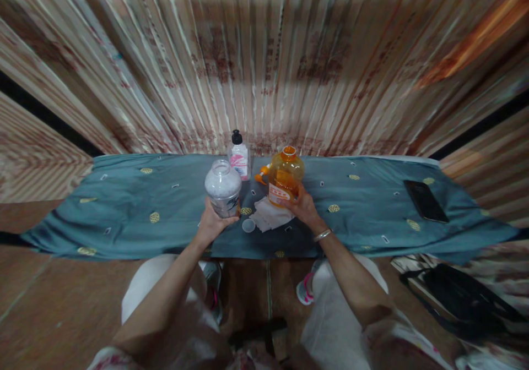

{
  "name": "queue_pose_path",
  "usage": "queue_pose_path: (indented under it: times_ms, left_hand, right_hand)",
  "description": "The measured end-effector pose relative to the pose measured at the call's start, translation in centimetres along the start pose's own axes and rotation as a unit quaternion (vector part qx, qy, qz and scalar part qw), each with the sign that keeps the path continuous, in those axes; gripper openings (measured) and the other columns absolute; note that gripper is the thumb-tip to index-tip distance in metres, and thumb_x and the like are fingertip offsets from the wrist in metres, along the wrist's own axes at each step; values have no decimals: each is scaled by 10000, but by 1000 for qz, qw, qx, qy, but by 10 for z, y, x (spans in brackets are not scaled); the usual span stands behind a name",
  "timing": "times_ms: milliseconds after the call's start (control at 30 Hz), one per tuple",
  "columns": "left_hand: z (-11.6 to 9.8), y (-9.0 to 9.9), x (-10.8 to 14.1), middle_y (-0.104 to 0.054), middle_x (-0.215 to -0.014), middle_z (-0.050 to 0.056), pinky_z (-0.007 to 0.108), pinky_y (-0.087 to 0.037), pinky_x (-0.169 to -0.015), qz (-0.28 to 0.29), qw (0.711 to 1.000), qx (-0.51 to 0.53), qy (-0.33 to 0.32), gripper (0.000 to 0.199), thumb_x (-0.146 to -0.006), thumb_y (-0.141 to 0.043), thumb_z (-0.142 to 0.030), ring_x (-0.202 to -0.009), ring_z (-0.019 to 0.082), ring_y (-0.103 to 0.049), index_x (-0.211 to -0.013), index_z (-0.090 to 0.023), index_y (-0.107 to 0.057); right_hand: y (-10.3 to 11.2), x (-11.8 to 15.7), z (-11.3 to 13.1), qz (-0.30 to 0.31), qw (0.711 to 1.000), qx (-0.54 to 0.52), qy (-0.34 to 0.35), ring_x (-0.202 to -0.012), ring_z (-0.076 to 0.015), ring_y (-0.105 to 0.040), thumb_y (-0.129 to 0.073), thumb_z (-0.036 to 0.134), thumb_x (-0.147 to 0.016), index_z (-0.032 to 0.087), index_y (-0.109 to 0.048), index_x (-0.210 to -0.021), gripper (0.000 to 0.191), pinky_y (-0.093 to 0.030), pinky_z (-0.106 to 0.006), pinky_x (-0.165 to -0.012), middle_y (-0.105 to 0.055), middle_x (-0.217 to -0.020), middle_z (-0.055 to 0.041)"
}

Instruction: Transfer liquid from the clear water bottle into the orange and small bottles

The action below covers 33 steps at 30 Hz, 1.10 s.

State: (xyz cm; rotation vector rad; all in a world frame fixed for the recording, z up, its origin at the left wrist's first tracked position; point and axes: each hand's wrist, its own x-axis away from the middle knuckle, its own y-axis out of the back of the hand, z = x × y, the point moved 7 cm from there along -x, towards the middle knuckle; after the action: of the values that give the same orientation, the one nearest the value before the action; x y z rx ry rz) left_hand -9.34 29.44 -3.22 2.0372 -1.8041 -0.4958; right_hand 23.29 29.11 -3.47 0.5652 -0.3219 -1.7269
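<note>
In the head view, my left hand point(215, 224) is wrapped round the lower part of a clear, open-topped plastic bottle point(223, 187), which looks foamy or whitish inside. My right hand point(305, 207) grips an orange see-through bottle point(286, 174) low on its right side; its neck is uncapped. Just behind the orange bottle lies an orange pump head point(263, 174). Between the two bottles, a crumpled white cloth or tissue point(268, 216) rests on the table, with a small round translucent cap point(248, 226) beside it.
Behind the clear bottle stands a squeeze bottle point(239, 158) with a black top and a pink and white label. A black phone point(425, 201) lies at the right of the cloth-covered table point(128, 210). On the floor at right is a black bag point(467, 298). Striped curtains rise behind.
</note>
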Motion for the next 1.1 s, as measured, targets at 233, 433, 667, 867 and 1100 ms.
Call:
queue_pose_path:
  times_ms: [233,433,667,867,1100]
  left_hand:
    - [-6,0,3,-773,-1053,96,433,-588,-881,5,1000,2,-2,705,-481,-948,-363,-1030,351,-750,-1051,-217,-558]
    - [-7,-3,1,-774,-1058,90,430,-572,-889,9,1000,1,5,681,-483,-922,-345,-1012,340,-741,-1044,-222,-557]
    - [-10,-1,2,-781,-1004,74,437,-579,-877,3,1000,-12,18,659,-457,-911,-365,-992,348,-748,-983,-232,-537]
    - [-12,-1,5,-781,-1014,73,427,-568,-885,8,1000,4,15,678,-438,-914,-365,-994,340,-739,-991,-233,-545]
    - [-17,0,17,-793,-1071,109,431,-572,-888,20,996,89,-4,732,-445,-935,-394,-994,340,-745,-1075,-201,-617]
  right_hand:
    - [-2,0,-4,-5,1000,-16,-15,-1146,-339,-757,-883,503,-713,197,-604,-1298,716,-614,-498,-994,-785,-1231,-144]
    - [-1,5,-5,0,1000,-5,-13,-1118,-340,-767,-883,501,-712,174,-588,-1322,753,-618,-492,-977,-783,-1232,-173]
    - [-1,8,-5,7,1000,-23,-10,-1192,-342,-740,-887,561,-704,173,-473,-1481,961,-607,-518,-1017,-746,-1323,-179]
    - [54,21,19,-97,993,13,69,-1393,-389,-606,-812,706,-733,134,-355,-1582,1121,-497,-613,-1156,-597,-1508,-267]
    - [58,81,107,-65,986,33,150,-1391,-372,-608,-827,596,-807,286,-420,-1584,930,-480,-612,-1192,-597,-1543,-159]
